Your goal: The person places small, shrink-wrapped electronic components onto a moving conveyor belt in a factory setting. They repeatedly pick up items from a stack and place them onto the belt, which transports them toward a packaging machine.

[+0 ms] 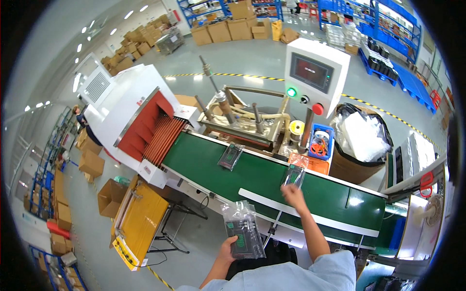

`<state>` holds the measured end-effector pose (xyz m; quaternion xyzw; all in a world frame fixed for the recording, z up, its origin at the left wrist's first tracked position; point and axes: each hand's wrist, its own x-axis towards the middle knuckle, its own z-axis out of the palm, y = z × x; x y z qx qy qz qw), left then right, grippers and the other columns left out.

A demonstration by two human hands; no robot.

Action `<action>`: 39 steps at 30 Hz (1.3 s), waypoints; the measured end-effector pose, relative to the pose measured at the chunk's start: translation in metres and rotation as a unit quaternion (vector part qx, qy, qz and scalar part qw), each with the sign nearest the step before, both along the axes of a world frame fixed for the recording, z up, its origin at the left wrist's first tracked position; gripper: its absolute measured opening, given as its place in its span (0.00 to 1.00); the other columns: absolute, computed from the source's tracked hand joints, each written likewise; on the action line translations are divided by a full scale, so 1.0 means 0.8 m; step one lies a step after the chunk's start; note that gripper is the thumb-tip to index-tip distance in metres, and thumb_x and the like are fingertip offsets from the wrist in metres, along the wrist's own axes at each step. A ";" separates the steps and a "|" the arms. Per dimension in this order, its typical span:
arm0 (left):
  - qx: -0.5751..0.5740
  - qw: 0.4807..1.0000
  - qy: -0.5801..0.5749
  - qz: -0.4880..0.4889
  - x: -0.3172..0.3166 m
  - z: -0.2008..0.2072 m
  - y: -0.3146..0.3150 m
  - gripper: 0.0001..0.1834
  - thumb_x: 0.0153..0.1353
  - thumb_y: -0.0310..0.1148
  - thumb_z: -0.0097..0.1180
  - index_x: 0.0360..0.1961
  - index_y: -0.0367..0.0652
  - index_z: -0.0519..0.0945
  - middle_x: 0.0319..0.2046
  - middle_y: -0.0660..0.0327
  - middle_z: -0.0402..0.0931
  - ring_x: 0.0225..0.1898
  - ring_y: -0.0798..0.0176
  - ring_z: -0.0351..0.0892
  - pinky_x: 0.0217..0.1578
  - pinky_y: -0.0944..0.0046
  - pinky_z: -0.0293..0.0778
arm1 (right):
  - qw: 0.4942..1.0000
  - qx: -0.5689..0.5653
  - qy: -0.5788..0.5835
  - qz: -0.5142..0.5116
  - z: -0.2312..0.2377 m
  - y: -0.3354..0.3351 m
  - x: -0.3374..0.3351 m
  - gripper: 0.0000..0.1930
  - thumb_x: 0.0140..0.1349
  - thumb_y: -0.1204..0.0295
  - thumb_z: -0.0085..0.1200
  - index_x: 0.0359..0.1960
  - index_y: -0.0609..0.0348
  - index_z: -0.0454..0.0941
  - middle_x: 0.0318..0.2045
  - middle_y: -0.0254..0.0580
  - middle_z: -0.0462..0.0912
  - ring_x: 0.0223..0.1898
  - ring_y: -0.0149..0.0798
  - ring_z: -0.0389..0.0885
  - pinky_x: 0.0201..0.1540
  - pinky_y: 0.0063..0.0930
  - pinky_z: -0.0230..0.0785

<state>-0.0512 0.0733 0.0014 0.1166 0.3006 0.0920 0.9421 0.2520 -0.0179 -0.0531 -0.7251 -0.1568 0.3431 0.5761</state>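
Bagged pack [294, 174] touches curled right hand [293, 196]; left hand [227, 250] grips similar packs [246, 240].

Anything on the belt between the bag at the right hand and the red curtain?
Yes: a second bag lies on the belt, between the bag at the right hand and the curtain. Nothing else shows on that belt stretch.

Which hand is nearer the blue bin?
Right. The right hand is over the belt, short of the blue bin; the left hand, holding bagged items, is farther back-left.
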 end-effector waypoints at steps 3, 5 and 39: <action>0.048 0.998 0.010 -0.033 0.002 0.007 0.000 0.23 0.54 0.35 0.51 0.49 0.33 0.68 0.41 0.49 0.75 0.41 0.54 0.77 0.44 0.54 0.74 | 0.942 0.150 0.115 0.277 0.062 -0.009 -0.088 0.18 0.63 0.59 0.46 0.44 0.62 0.73 0.29 0.32 0.76 0.29 0.24 0.72 0.32 0.18 0.66; 0.083 0.995 0.018 -0.047 0.003 0.008 0.000 0.23 0.54 0.35 0.51 0.50 0.33 0.67 0.42 0.51 0.75 0.41 0.56 0.77 0.43 0.57 0.74 | 0.935 0.147 0.116 0.301 0.095 -0.016 -0.112 0.15 0.62 0.63 0.49 0.42 0.62 0.75 0.28 0.31 0.75 0.29 0.24 0.71 0.33 0.18 0.64; 0.151 0.981 -0.104 0.070 0.047 0.059 0.014 0.35 0.54 0.47 0.49 0.59 0.38 0.58 0.55 0.50 0.64 0.55 0.51 0.66 0.53 0.40 0.63 | 0.966 0.008 -0.206 -0.157 0.034 -0.121 0.031 0.14 0.59 0.68 0.50 0.20 0.66 0.72 0.14 0.29 0.67 0.20 0.23 0.63 0.22 0.22 0.56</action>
